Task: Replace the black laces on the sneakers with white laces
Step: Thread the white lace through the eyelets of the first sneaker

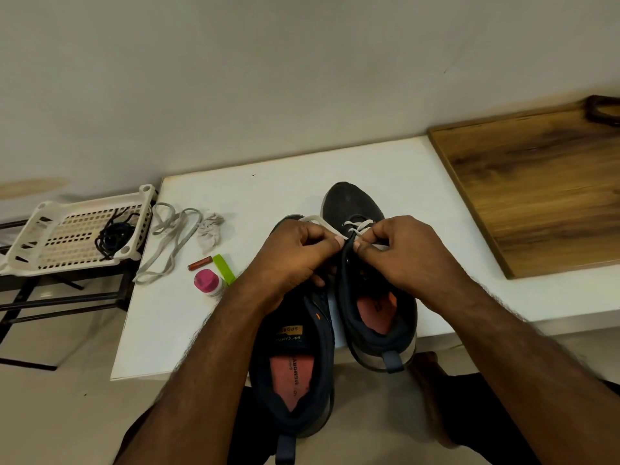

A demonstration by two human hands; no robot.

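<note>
Two dark sneakers stand side by side on the white table (235, 330), heels toward me. The right sneaker (375, 297) has a white lace (360, 226) threaded through its front eyelets. My left hand (295, 256) pinches a loop of that lace, and my right hand (402, 253) pinches the lace at an eyelet. The left sneaker (295, 370) lies partly under my left hand, so its eyelets are hidden. A second white lace (167, 243) lies loose on the table's left side. Black laces (114, 236) sit bunched in a white basket (50, 256).
A crumpled cloth (209, 231), a small brown stick (199, 264), a green strip (224, 268) and a pink-capped bottle (208, 281) lie left of the sneakers. A wooden board (536, 196) covers the table's right side. The basket stands on a black rack (60, 300).
</note>
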